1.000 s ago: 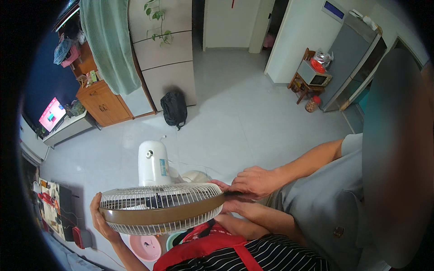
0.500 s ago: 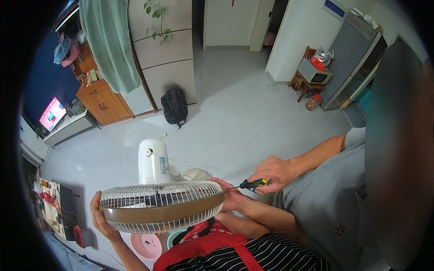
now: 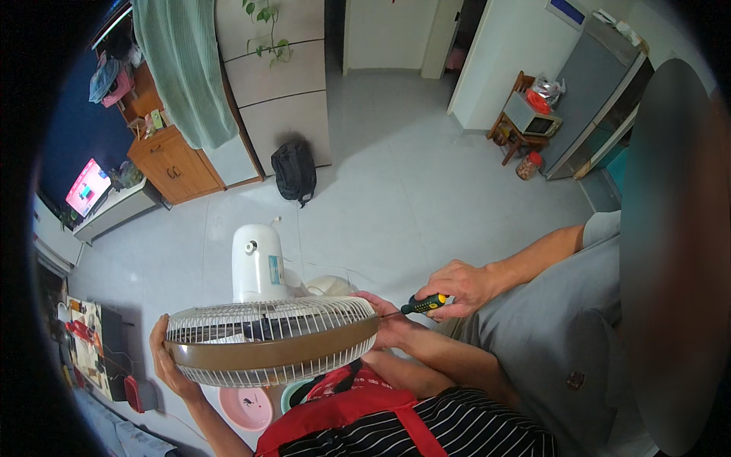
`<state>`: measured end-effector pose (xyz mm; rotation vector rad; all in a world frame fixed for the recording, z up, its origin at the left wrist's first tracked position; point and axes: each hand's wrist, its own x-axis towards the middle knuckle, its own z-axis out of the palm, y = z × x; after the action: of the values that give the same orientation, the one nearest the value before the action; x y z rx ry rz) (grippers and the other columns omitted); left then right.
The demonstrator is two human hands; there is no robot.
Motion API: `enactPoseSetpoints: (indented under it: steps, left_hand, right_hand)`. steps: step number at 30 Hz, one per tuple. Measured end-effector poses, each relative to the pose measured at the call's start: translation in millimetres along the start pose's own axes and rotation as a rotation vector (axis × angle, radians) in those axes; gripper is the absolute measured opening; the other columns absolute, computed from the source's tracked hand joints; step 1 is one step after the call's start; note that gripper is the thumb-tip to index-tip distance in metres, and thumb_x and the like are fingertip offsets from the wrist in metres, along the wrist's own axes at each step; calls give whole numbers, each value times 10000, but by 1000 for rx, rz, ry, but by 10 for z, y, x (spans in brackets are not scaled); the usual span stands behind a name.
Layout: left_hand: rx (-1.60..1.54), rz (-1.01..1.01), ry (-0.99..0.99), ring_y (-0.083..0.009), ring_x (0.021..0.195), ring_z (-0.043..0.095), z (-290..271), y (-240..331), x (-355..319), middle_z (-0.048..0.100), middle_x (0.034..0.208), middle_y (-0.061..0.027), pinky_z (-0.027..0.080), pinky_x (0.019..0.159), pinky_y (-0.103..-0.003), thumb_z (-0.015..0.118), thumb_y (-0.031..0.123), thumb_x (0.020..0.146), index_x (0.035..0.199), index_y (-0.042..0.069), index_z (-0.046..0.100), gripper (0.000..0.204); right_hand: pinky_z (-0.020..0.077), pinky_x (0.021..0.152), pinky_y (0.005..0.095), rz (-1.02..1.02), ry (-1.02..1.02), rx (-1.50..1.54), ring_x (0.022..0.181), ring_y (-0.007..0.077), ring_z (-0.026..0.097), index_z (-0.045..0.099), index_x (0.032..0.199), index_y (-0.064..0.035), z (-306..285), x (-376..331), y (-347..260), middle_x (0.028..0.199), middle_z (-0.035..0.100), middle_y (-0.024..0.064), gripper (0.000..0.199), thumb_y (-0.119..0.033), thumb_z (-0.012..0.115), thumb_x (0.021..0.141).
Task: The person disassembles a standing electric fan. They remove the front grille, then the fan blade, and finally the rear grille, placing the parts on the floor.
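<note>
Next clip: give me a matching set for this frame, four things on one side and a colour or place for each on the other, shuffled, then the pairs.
Things:
1. fan grille
2. screwdriver
3. backpack
4. basin

Places or colours:
A. pink, on the floor under the fan
B. black, on the floor against the cabinet
C. white wires with a brown rim, held at both sides
D. yellow-and-black handle, in another person's hand

Pairs: 1-C, 2-D, 3-B, 4-A
</note>
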<state>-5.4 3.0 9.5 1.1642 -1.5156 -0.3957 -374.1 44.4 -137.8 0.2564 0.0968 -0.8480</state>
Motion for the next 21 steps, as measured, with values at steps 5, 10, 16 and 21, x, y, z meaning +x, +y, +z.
enactPoseSetpoints:
  steps: [5, 10, 16, 21]
  left_hand:
    - [7, 29, -16, -259, 1064, 499, 7, 16, 8, 538, 1143, -172, 355, 951, -360, 269, 267, 918, 1112, -66, 543, 473]
    - [6, 7, 3, -257, 1065, 499, -6, 12, -6, 538, 1146, -172, 357, 948, -360, 263, 254, 921, 1113, -65, 544, 467]
    - [7, 4, -11, -260, 1069, 499, 32, 10, 11, 537, 1149, -171, 356, 953, -358, 261, 253, 923, 1119, -66, 542, 468]
    - [-11, -12, 8, -262, 1088, 494, -23, -8, -17, 540, 1160, -165, 344, 967, -363, 262, 263, 927, 1127, -58, 542, 470]
  right_hand:
    - [388, 959, 431, -40, 25, 18, 1030, 252, 552, 563, 1102, -21, -161, 48, -41, 1089, 610, 140, 344, -277, 436, 911]
    - [383, 963, 434, -16, 87, 8, 1029, 258, 553, 571, 1095, -16, -215, 78, -52, 1084, 612, 143, 342, -272, 446, 906]
    - [363, 975, 471, -73, 66, -23, 1052, 280, 546, 577, 1098, -19, -245, 71, -75, 1092, 609, 152, 357, -281, 425, 909]
    - [362, 983, 459, -81, 86, -57, 1076, 269, 536, 566, 1114, -25, -281, 86, -52, 1122, 595, 146, 364, -285, 400, 921]
